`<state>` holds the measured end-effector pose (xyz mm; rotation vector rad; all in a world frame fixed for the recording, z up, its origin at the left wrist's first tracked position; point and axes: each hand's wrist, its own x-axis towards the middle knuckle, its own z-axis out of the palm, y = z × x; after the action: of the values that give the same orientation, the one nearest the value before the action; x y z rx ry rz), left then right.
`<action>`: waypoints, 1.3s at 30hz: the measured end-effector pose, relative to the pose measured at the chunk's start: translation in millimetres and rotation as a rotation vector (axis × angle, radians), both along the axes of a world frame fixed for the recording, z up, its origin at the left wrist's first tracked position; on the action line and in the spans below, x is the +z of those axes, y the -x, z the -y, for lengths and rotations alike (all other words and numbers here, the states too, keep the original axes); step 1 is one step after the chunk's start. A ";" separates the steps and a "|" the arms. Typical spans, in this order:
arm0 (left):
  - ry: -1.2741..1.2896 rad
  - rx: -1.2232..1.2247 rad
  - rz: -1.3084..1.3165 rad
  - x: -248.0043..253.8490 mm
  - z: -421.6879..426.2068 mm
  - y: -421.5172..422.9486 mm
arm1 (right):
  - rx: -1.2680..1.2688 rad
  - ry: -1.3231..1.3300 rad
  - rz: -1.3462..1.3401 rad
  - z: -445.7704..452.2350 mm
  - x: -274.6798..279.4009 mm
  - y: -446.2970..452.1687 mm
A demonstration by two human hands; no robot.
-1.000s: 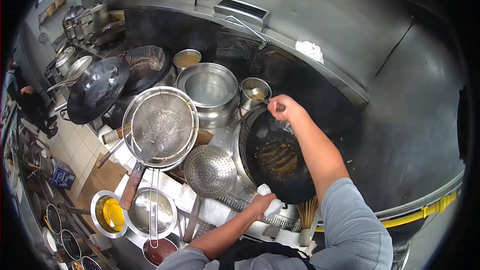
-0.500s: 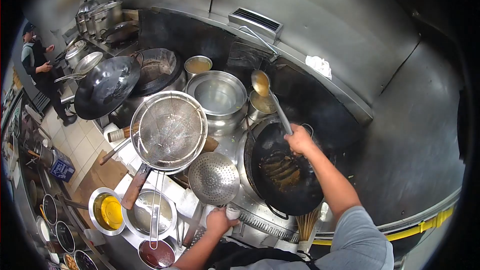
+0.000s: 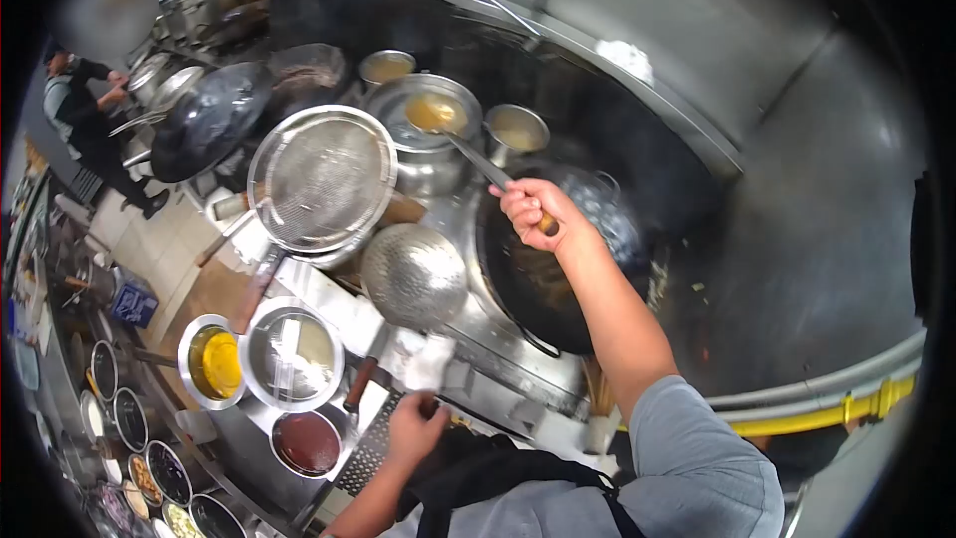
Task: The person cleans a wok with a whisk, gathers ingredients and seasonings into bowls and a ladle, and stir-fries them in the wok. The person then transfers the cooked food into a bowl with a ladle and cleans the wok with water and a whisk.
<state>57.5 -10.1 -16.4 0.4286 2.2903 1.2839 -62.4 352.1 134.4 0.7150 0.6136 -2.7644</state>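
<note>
My right hand [image 3: 539,214] is closed round the handle of a ladle [image 3: 474,161]. Cloudy yellowish liquid fills the ladle's bowl, which is over a wide metal pot [image 3: 429,139]. Beneath my right forearm sits a black wok [image 3: 533,289], with steam or glare blurring its inside. My left hand [image 3: 414,430] is low by the counter edge, fingers loosely curled and a gap showing at the thumb. Just beyond it lies a crumpled white cloth [image 3: 423,361], apart from the hand. To its left is a brown wooden handle [image 3: 360,385].
A wire-mesh strainer [image 3: 324,179] and a perforated skimmer [image 3: 413,276] lie left of the wok. Nearer are bowls of yellow oil [image 3: 219,363] and dark red sauce [image 3: 307,441]. A pot of broth [image 3: 518,130] stands behind the wok. Another person [image 3: 85,125] stands far left.
My right hand has swung the ladle left, from the broth pot to above the wide pot. My left hand has drawn back from the white cloth it held. The whole view has shifted.
</note>
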 end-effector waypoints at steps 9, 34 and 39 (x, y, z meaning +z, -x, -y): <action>-0.010 -0.065 1.075 -250.7 -70.9 -164.1 | -0.058 -0.021 -0.017 17.7 86.4 -212.4; -0.687 -0.251 0.716 -31.2 48.3 21.5 | 0.234 -1.830 0.224 33.3 8.0 8.4; -0.770 -0.382 0.774 12.8 40.5 52.7 | 0.071 -1.013 0.328 44.3 -39.0 99.9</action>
<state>4.8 -50.6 -3.6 0.4699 0.9870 1.6950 -162.3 307.8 95.4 1.2327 1.9128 -2.0426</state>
